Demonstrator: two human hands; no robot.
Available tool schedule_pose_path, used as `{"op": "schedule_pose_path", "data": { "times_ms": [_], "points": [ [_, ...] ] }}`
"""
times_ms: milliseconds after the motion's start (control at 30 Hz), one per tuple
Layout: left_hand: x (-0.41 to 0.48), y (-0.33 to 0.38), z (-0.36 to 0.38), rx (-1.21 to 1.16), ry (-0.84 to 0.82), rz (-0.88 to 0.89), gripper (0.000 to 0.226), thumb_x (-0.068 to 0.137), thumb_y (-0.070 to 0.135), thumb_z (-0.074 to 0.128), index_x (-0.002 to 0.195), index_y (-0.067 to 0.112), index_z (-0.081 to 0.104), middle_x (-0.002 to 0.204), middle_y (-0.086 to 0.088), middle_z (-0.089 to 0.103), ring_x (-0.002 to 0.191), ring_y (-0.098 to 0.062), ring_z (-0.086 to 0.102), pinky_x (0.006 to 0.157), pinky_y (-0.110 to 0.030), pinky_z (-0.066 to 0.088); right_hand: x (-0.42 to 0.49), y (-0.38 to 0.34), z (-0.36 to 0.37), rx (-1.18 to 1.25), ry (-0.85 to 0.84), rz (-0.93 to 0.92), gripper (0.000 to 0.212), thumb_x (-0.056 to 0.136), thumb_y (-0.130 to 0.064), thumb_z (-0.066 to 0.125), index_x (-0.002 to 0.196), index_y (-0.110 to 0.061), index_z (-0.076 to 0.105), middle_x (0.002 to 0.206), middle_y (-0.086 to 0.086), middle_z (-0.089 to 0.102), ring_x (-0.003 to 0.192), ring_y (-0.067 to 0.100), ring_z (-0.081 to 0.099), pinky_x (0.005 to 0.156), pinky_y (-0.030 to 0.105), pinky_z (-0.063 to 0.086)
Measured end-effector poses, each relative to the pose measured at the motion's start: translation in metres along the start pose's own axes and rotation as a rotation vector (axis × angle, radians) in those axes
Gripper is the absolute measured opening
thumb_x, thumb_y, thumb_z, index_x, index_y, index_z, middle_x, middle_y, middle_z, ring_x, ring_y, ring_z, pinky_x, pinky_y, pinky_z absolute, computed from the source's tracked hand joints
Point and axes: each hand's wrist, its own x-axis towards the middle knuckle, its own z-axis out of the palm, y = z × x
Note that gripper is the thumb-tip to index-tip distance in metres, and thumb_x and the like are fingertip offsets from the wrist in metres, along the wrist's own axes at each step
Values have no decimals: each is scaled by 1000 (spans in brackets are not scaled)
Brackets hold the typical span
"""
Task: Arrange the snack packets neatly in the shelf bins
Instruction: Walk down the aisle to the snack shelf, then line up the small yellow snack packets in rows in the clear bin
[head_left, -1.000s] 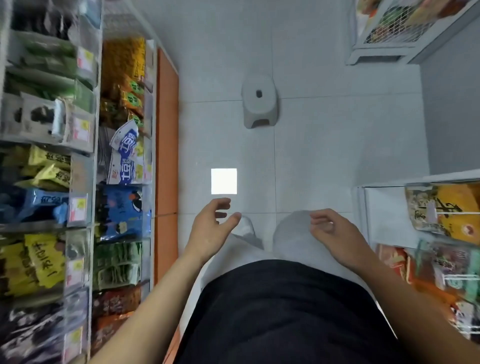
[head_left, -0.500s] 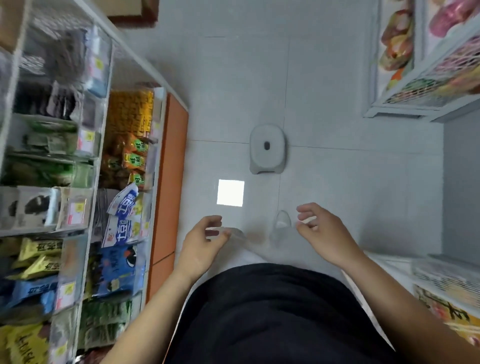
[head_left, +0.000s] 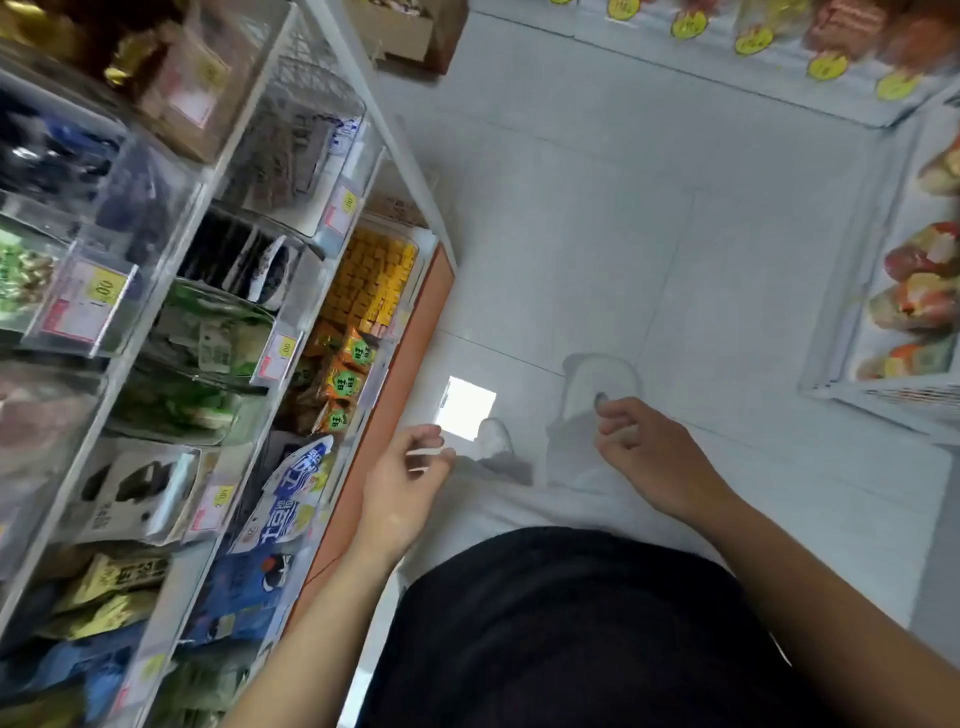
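We are holding our left hand (head_left: 402, 480) loosely curled and empty, fingers half bent, just right of the shelf bins (head_left: 218, 364). Our right hand (head_left: 649, 457) is hanging empty too, fingers curled inward, over a white stool (head_left: 597, 379) on the tiled floor (head_left: 571, 234). The snack packets (head_left: 343, 374) are sitting in the bins beyond and left of our left hand, untouched.

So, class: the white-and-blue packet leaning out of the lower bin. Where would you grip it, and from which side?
Probably by its top edge, coming from the aisle side. The white-and-blue packet tilts outward over the bin front, so that upper end is exposed while its lower part sits behind the bin wall. The left hand is nearest and empty.
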Motion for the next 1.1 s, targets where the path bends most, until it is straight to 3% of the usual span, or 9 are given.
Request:
{"op": "schedule_pose_path", "data": {
  "times_ms": [100, 200, 300, 500, 600, 667, 800, 933, 1100],
  "points": [
    [39, 30, -26, -56, 63, 11, 20, 91, 24, 69, 110, 30, 62, 106, 11, 68, 89, 8, 62, 73, -3, 44, 40, -61, -4, -96, -54, -125, 24, 93, -34, 62, 115, -41, 56, 105, -23, 61, 89, -9, 59, 74, 8, 41],
    [70, 49, -45, -115, 127, -14, 24, 92, 25, 68, 115, 25, 62, 109, 9, 66, 90, 5, 61, 71, -3, 42, 91, -119, -6, -130, -138, -248, 30, 94, -22, 63, 123, -22, 59, 110, -8, 62, 95, 4, 62, 74, 1, 39],
    [96, 49, -56, -116, 193, -49, 26, 90, 30, 69, 115, 26, 62, 110, 9, 65, 95, -3, 62, 75, -13, 46, 143, -174, 3, -189, -215, -366, 33, 94, -20, 64, 126, -16, 58, 110, -2, 62, 89, 15, 63, 71, 5, 41],
    [181, -15, -37, -235, 427, -303, 27, 88, 36, 70, 112, 25, 63, 102, 8, 66, 91, -11, 65, 89, -38, 52, 273, -206, 65, -377, -436, -496, 37, 92, -25, 65, 128, -22, 55, 109, -10, 60, 84, 7, 63, 73, 26, 50],
    [257, -67, -14, -304, 546, -416, 23, 86, 31, 71, 105, 21, 62, 97, 5, 66, 88, -17, 64, 82, -27, 50, 361, -189, 124, -512, -543, -627, 41, 90, -22, 67, 130, -21, 55, 115, -5, 60, 86, 13, 63, 80, 34, 52],
    [317, -106, 0, -305, 589, -453, 23, 87, 27, 71, 105, 17, 61, 93, 4, 63, 85, -17, 59, 64, -12, 40, 421, -172, 170, -575, -587, -710, 43, 89, -19, 67, 130, -18, 56, 119, -1, 61, 95, 19, 63, 87, 41, 52],
    [418, -178, 30, -16, 768, -405, 27, 89, 25, 67, 113, 14, 65, 97, -2, 65, 93, -23, 60, 71, -26, 39, 533, -140, 266, -709, -573, -930, 40, 89, -25, 67, 128, -20, 60, 120, 3, 63, 103, 22, 61, 86, 32, 46],
    [462, -219, 57, 412, 1181, -200, 19, 83, 22, 69, 101, 16, 70, 93, -6, 59, 88, -27, 58, 66, -36, 46, 610, -123, 330, -729, -504, -1152, 30, 91, -31, 62, 120, -21, 65, 119, 6, 65, 110, 25, 59, 89, 32, 46],
    [469, -252, 60, 707, 1217, -93, 24, 87, 35, 61, 107, 23, 67, 103, 3, 62, 89, -20, 57, 56, -31, 46, 642, -119, 362, -664, -364, -1516, 24, 84, -34, 68, 105, -23, 71, 107, -1, 66, 98, 22, 59, 76, 26, 42]
  ]
}}
